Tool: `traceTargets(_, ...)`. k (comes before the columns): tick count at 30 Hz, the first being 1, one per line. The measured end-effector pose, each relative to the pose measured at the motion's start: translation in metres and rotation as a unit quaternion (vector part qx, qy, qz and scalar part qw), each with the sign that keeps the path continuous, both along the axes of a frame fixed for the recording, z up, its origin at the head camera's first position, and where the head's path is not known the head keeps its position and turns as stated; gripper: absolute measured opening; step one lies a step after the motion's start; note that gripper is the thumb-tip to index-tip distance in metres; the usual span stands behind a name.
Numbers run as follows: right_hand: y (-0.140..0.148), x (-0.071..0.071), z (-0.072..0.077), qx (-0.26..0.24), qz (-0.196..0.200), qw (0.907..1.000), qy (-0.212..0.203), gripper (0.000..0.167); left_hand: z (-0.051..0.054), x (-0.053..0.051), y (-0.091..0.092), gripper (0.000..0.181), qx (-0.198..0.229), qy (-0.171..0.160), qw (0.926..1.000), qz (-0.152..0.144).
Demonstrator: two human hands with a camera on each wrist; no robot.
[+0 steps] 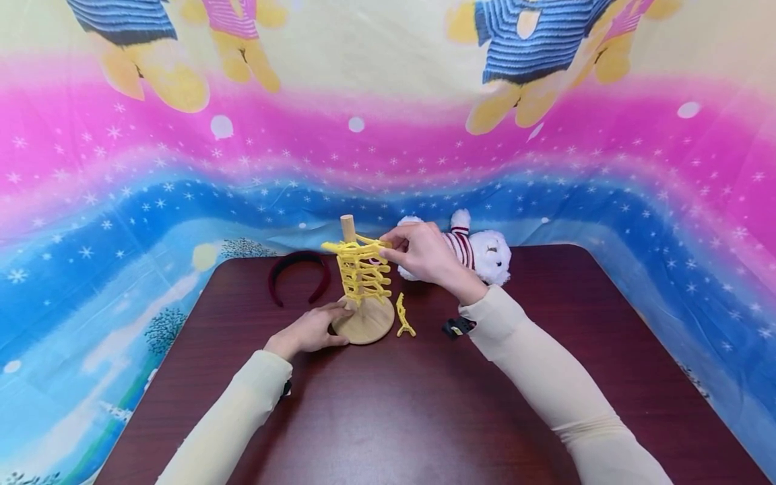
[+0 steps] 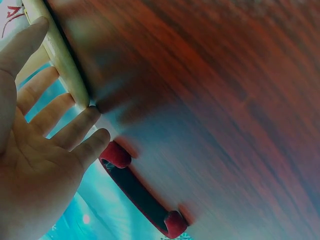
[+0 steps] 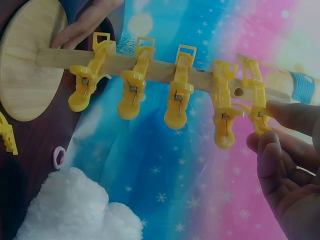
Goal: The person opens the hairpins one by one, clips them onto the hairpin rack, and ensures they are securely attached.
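Note:
A wooden post [image 1: 347,228] stands upright on a round wooden base [image 1: 372,330], with several yellow plastic spring clips [image 3: 179,95] set along it, one above another. My right hand [image 1: 419,250] pinches the topmost spring clip [image 3: 258,95] by its handle end between thumb and fingers, close to the post's upper end. My left hand [image 1: 310,328] touches the left rim of the base, its fingers fairly straight and spread in the left wrist view. Another yellow clip [image 1: 403,315] lies on the table just right of the base.
A dark red headband [image 1: 274,283] lies behind the left hand. Behind the right hand is a white plush toy [image 1: 494,256] in a striped top, lying on its side. A small pink ring [image 3: 59,157] shows beside it. A printed cloth [image 1: 388,162] hangs behind the dark wooden table [image 1: 376,417].

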State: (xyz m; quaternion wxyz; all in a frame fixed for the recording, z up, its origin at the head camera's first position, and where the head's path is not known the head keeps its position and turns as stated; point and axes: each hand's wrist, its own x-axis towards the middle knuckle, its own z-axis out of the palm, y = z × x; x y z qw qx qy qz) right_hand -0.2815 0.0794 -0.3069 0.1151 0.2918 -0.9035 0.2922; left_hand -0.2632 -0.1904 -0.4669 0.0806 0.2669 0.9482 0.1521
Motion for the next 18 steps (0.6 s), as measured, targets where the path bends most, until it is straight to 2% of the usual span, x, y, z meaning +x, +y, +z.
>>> traceTargets(18,-0.0063,-0.0013,0.0000,-0.017,-0.009,0.9998,-0.011,0.030,-0.0008,0.0001,0.0007,0.064,0.008,-0.001,1.0000,0.003)
